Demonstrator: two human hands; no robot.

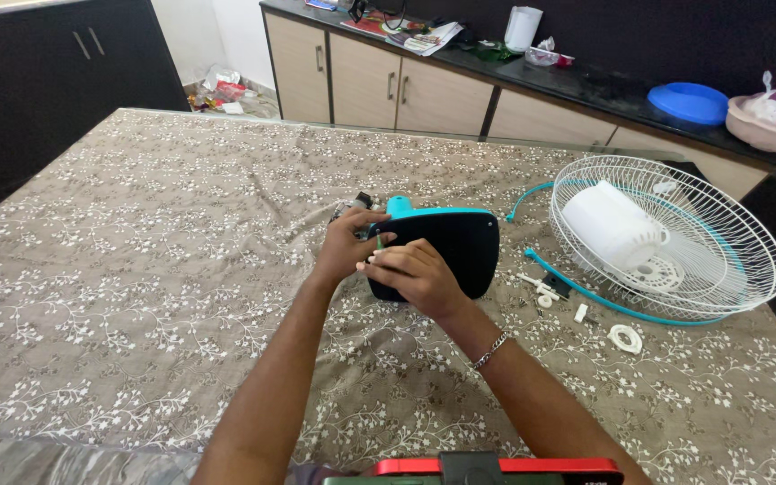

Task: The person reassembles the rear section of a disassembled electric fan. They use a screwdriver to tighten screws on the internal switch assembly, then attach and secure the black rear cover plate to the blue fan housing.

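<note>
The fan base, a black slab with a teal rim and a teal neck, lies tipped on its side near the middle of the cloth-covered table. The left hand is curled around the neck end of the base, fingers closed on a small metal part there that I cannot make out clearly. The right hand lies over the near edge of the base, fingers bent and pressing on it, with a small light piece pinched at the fingertips.

By the look of it the fan is well taken apart: the white wire guard lies to the right of the base with the white motor cover resting inside it, and a teal ring runs along its near rim. Between base and guard lie small white loose parts and a white round nut. Nothing crowds the hands; those loose parts sit just right of the base. Behind the base, a counter holds a blue bowl.
</note>
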